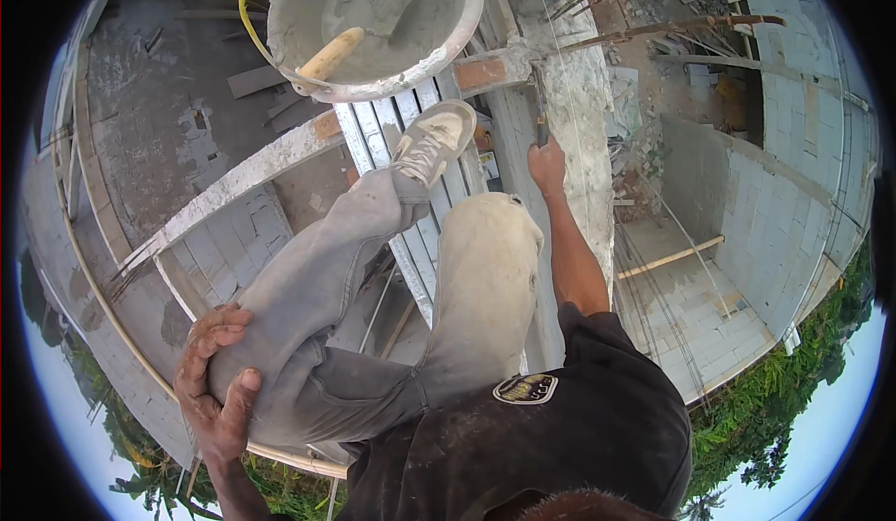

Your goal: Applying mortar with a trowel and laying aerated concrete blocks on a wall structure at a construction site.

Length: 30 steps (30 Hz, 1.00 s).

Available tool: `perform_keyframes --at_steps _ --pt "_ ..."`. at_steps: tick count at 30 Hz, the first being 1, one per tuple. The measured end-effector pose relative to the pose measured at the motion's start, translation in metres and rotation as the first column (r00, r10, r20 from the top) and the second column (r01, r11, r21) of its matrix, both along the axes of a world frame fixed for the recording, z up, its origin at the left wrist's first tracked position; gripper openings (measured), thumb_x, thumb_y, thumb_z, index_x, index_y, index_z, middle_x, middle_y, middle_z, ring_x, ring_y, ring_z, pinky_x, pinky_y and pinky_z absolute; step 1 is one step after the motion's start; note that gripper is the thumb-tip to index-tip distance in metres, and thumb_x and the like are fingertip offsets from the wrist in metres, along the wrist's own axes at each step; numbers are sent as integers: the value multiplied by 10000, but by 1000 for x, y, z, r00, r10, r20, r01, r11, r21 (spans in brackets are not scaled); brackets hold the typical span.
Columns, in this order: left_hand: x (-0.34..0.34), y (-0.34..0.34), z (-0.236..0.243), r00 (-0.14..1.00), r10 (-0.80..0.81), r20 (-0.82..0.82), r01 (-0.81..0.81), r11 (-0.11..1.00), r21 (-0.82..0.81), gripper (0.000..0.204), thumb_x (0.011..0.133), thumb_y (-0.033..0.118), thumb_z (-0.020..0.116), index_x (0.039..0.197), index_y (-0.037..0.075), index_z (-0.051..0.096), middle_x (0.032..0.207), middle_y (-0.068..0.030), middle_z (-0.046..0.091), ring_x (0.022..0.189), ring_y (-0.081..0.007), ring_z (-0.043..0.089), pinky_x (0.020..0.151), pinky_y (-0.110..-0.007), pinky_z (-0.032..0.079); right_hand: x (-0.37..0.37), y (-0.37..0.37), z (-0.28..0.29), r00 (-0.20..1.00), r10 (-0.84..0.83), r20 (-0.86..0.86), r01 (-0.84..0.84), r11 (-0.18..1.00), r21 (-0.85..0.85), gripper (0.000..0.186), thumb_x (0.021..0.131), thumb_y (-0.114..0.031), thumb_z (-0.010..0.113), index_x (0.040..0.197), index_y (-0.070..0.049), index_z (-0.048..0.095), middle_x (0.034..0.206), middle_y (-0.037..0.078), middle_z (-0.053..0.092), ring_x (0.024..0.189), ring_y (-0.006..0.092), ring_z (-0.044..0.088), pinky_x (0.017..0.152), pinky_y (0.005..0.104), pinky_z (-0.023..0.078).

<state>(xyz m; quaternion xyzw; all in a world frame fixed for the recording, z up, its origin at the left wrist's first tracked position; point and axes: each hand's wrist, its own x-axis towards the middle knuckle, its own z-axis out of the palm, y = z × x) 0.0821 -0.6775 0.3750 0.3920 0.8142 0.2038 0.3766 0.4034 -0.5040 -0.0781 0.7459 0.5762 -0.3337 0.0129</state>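
Note:
My left hand (217, 386) rests on my bent left knee, thumb and fingers apart, holding nothing. With my arm stretched forward, my right hand (547, 164) is closed round the dark handle of a slim hand tool (540, 115). The tool's thin end points away from me, along the top of a wall (581, 138) coated with rough grey mortar; its exact kind is hard to make out. Ahead of me stands a round bucket (471, 31) of wet grey mortar (359, 7). A trowel with a wooden handle (333, 53) lies in it, blade partly in the mortar.
Metal planks (383, 121) run beneath my shoe (437, 138) and the bucket. A taut string (571, 82) passes along the wall top. Rusty reinforcing bars (672, 28) jut out at the far right. Rooms with block walls (784, 213) lie far below on both sides.

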Motion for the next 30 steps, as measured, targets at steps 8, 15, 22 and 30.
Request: perform_keyframes --at_steps 8,15,22,30 --pt "0 -4 -3 1000 3 -8 -3 1000 -7 431 758 354 716 1041 44 622 1064 -164 650 1136 -358 548 1022 -520 360 -9 -27 11 922 45 -385 26 984 177 306 816 -202 572 1026 21 578 872 294 632 826 453 618 739 525 461" --pt "-3 -2 -4 1000 -30 8 30 999 20 435 755 364 717 1029 38 627 1080 -170 645 1149 -370 535 1023 -523 357 13 -1 -28 995 32 -99 -41 995 -94 255 823 -197 535 942 21 596 781 263 639 731 429 639 621 436 486" --pt "-2 1 -5 1000 6 -5 -6 1000 -1 420 761 357 716 1021 40 626 1078 -168 644 1146 -365 537 1014 -523 368 17 -45 -7 866 106 -489 40 960 278 364 797 -210 573 1056 44 584 892 308 639 865 467 617 770 518 475" --pt "3 -1 -5 1000 13 18 -13 1000 -3 407 775 326 708 1030 21 622 1088 -165 640 1138 -352 539 1042 -512 345 -4 6 -23 988 -96 -119 44 926 -376 228 849 -181 510 923 24 581 822 248 636 745 409 632 672 416 478"
